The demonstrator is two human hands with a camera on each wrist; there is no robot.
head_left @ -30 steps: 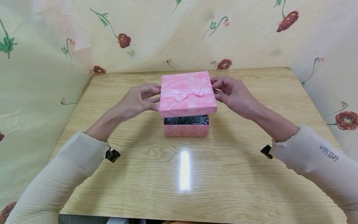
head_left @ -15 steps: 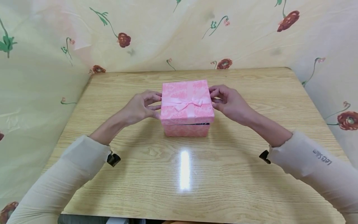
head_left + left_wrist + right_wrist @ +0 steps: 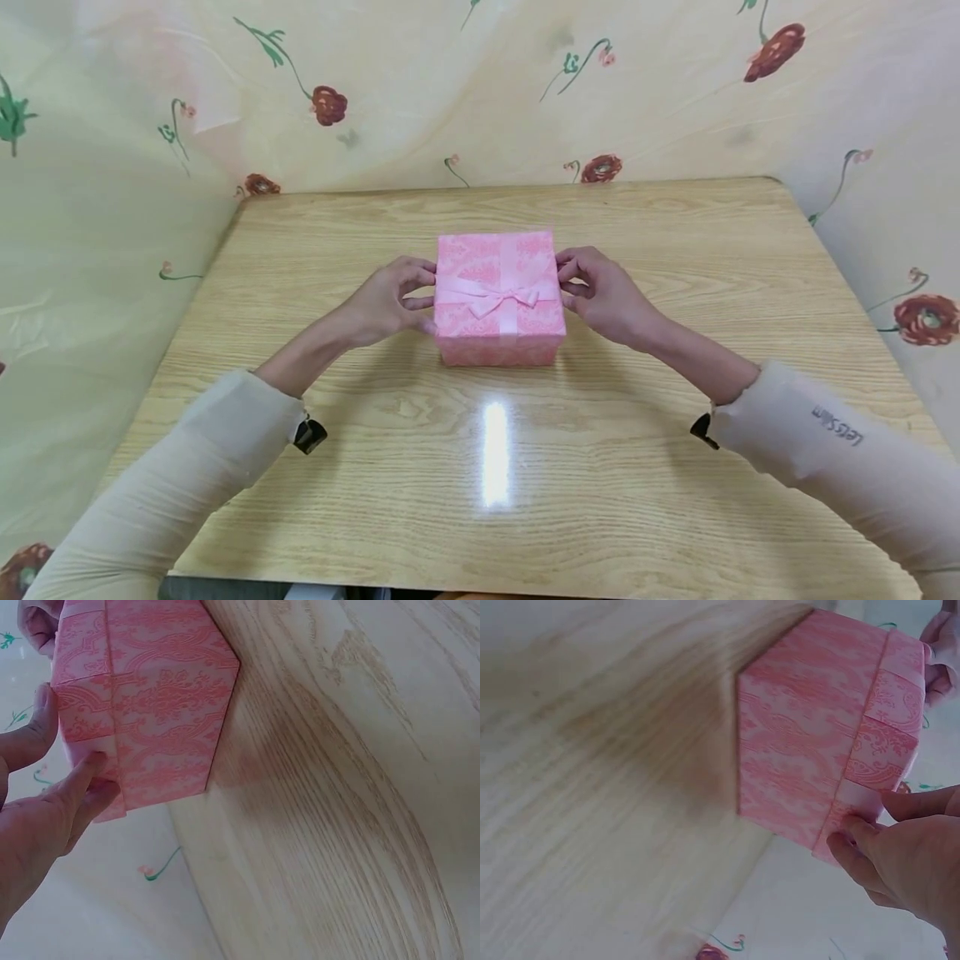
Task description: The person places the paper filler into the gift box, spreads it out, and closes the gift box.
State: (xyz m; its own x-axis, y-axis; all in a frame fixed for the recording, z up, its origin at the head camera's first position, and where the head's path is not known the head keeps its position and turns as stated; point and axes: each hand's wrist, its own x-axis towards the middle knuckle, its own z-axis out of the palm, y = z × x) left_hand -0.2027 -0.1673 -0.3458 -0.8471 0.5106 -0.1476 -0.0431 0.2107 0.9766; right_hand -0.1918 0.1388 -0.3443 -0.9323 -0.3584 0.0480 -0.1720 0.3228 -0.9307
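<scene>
A pink patterned gift box [image 3: 498, 353] stands on the table with its square lid [image 3: 472, 258] on top, a pale pink ribbon and bow [image 3: 504, 298] across it. My left hand [image 3: 381, 304] holds the lid's left side, thumb near the front corner and fingertips along the rim. On the opposite side my right hand [image 3: 609, 296] holds the lid with its fingers and thumb. In the left wrist view the lid rim [image 3: 82, 712] sits down over the box wall [image 3: 165, 705]. The right wrist view shows the same fit along the other wall [image 3: 795, 727]. The box's inside is hidden.
The light wood-grain table [image 3: 405, 467] extends around the box, with a bright light reflection in front of it. Flower-printed sheeting [image 3: 420, 92] hangs behind and at both sides. Dark small devices [image 3: 310, 435] sit at the cuffs.
Both hands have lowered the lid toward me and down onto the box. The dark shredded filling and then the narrow front gap have gone out of sight.
</scene>
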